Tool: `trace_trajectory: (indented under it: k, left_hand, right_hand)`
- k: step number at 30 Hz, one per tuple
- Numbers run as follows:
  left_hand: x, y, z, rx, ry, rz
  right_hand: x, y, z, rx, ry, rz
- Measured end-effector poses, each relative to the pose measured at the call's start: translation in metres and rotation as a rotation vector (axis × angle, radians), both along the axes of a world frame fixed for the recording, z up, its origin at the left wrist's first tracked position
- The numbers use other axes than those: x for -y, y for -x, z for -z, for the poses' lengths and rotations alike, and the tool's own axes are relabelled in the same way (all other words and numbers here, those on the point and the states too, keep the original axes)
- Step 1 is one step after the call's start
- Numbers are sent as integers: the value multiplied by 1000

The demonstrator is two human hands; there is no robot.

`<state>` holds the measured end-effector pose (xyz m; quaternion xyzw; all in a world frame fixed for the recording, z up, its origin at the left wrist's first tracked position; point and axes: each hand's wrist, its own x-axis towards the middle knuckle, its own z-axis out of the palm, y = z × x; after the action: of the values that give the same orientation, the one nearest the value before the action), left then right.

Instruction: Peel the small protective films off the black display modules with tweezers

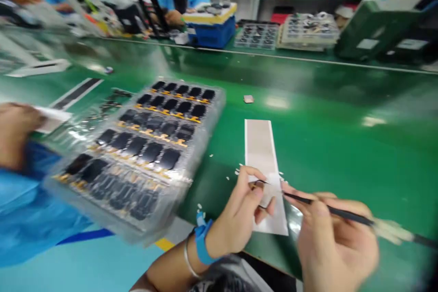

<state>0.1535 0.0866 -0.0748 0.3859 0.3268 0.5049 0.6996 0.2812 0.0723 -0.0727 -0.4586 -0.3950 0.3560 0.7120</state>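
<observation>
Pinching small part point(257, 184) in left hand point(239, 219); gripping black tweezers point(328, 208) in right hand point(337, 242), long axis near level, tips pointing left at part between hands, over white strip point(259, 146).

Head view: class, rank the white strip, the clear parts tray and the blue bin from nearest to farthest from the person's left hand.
From the left hand:
1. white strip, directly beneath and just ahead.
2. clear parts tray, to its left.
3. blue bin, far across the green table.
</observation>
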Motion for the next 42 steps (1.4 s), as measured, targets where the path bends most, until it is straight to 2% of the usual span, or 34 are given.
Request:
trace_trajectory:
  k: [4,8,17,42]
  left_hand:
    - [3,2,3,20,17,13]
    - [6,3,-2,18,-4,-3]
    - [5,3,-5,-75,-3,-8]
    - [7,4,-7,-58,17,29]
  right_hand:
    - [-1,10,-5,-31,-15,-10]
    - [0,17,-6,-39,-47,-9]
    - [2,17,-5,5,-28,-2]
    - [4,17,-5,-59,19,-15]
